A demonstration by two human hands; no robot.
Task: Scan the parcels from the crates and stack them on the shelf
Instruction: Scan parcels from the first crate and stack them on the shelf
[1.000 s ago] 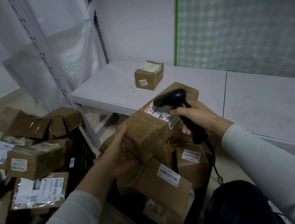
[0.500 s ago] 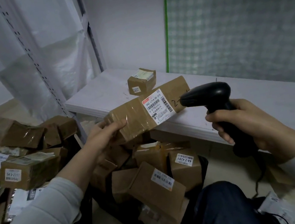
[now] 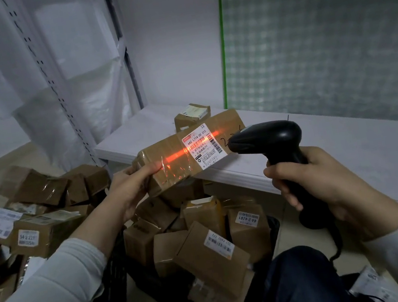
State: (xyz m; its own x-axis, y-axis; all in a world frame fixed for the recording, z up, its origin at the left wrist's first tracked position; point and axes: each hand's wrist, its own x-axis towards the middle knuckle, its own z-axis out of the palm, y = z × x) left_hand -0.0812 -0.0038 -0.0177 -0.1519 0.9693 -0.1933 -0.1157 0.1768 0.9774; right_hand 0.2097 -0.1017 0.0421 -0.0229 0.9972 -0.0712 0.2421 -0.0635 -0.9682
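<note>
Above the black crate (image 3: 114,280) at the person's knees, the left hand (image 3: 129,187) holds a long brown parcel (image 3: 168,161) level. It grips the left end, thumb lying along the near face and fingers curled underneath. Half a second ago no light showed. Now a red scan line (image 3: 175,158) runs across the parcel's white label (image 3: 201,147) and the taped cardboard to the thumb tip. The barcode scanner (image 3: 270,138) has also drawn in, and its nose now sits just beside the parcel's right end.

By count there is one scanner, one parcel in hand, and one small parcel (image 3: 193,114) lying behind it on the white shelf (image 3: 352,150). The parcels in the crate (image 3: 210,252) number some seven or eight, though they overlap too much for a sure count. At least seven more lie in the heap on the left (image 3: 34,233).

The right hand (image 3: 312,184) is wrapped tightly round the scanner's handle with all fingers curled about it. The wrist is cocked so that the scanner's head points left at the label. Whether a finger presses the trigger cannot be told. Both forearms are in pale sleeves, and the left reaches forward over the crate.
</note>
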